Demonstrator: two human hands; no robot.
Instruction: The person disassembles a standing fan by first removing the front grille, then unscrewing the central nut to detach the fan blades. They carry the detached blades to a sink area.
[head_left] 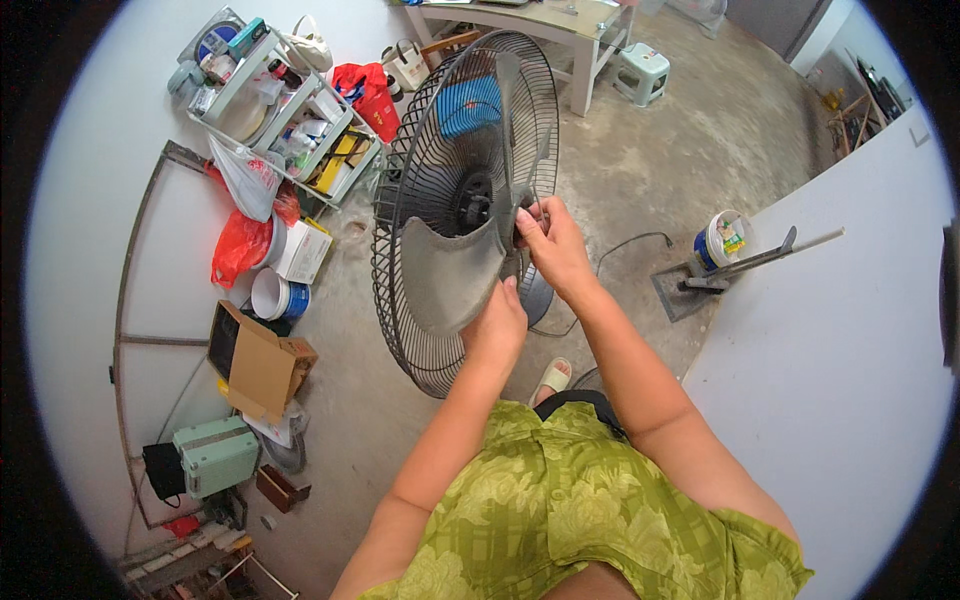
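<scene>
A grey, dusty fan blade [455, 275] stands in front of the black wire rear guard [388, 300] of a floor fan. My right hand [556, 248] is closed on the blade's hub, with thumb and fingertips pinching it. Below, my left hand [497, 325] grips the edge of the lower blade wing; its fingers are partly hidden behind the wing. Behind the blade, the dark motor centre [474, 198] shows in the guard's middle. I cannot tell whether the blade touches the shaft. The fan's base [537, 300] is partly covered by my hands.
A shelf cart [285, 110] full of goods, a red bag [368, 98], a white bucket [272, 294], a cardboard box [262, 365] and a green case [217, 455] line the left wall. A table [560, 25] and stool [641, 75] stand beyond. A cable [625, 243] lies right.
</scene>
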